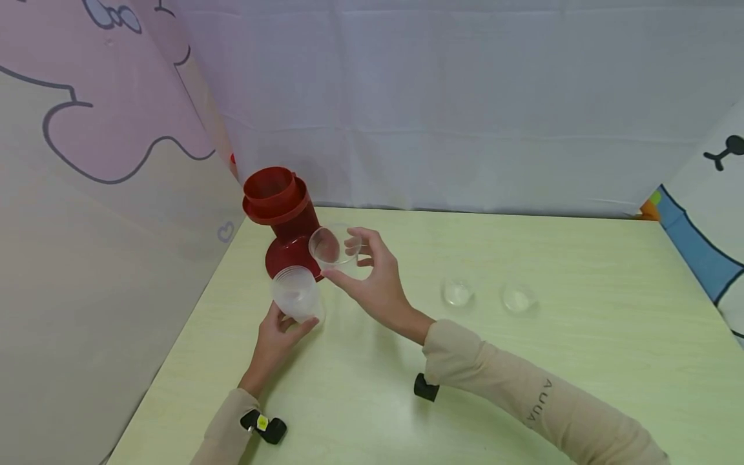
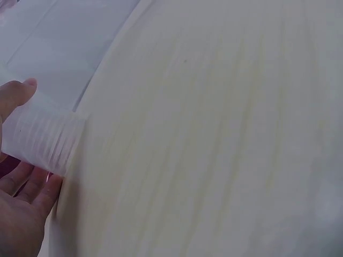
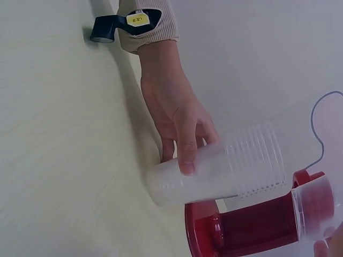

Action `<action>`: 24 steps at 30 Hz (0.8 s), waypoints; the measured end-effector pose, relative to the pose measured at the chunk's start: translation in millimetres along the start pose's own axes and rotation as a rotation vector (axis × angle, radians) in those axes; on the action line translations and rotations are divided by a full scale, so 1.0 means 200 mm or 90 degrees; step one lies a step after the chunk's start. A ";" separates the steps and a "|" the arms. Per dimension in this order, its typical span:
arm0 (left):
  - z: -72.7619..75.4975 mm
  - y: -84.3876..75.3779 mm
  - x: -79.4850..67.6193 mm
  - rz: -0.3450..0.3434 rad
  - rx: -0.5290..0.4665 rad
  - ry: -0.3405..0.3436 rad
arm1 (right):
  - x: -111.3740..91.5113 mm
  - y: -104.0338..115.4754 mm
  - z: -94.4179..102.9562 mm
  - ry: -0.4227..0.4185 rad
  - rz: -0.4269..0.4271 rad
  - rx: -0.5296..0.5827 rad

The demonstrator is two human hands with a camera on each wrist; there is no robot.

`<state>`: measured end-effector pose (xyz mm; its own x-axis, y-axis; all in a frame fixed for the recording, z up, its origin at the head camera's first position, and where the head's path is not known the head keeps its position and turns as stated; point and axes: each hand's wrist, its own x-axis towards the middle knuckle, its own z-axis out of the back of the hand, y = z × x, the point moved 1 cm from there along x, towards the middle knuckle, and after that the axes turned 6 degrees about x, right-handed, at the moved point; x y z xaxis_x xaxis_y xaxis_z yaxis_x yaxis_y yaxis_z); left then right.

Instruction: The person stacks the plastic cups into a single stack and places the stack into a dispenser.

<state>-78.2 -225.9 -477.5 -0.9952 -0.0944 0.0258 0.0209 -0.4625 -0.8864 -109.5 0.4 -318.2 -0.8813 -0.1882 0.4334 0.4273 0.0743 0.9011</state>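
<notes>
My left hand (image 1: 278,339) grips a stack of nested clear plastic cups (image 1: 298,294), its thumb and fingers around the lower part. The stack leans, with its open rims facing up. In the right wrist view the ribbed rims of the stack (image 3: 254,160) show closely packed. My right hand (image 1: 380,284) pinches a single clear plastic cup (image 1: 337,252) by its side, thumb below and fingers at the far edge. This cup overlaps the base of a red stand with a cup-shaped top (image 1: 293,223), just behind both hands.
Two more clear plastic cups, one nearer (image 1: 458,292) and one farther right (image 1: 519,298), stand apart on the pale wooden table (image 1: 581,361). A white cloth (image 1: 436,110) hangs along the back edge, and a printed sheet (image 1: 145,245) borders the left side.
</notes>
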 end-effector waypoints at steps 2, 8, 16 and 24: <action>0.01 -0.04 -0.01 -0.003 0.006 0.005 | 0.00 0.00 0.00 0.003 0.003 0.000; 0.02 -0.15 -0.05 -0.001 0.015 0.008 | 0.01 0.00 -0.02 0.011 0.006 -0.009; 0.02 -0.15 -0.05 -0.003 0.005 0.010 | 0.03 -0.10 -0.03 0.016 0.008 -0.011; 0.01 -0.09 -0.03 -0.004 0.010 0.008 | 0.05 -0.16 -0.04 0.018 0.004 -0.010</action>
<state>-73.0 -218.8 -460.1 -0.9964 -0.0806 0.0249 0.0166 -0.4767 -0.8789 -129.4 -11.9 -343.0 -0.8729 -0.2152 0.4379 0.4359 0.0595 0.8980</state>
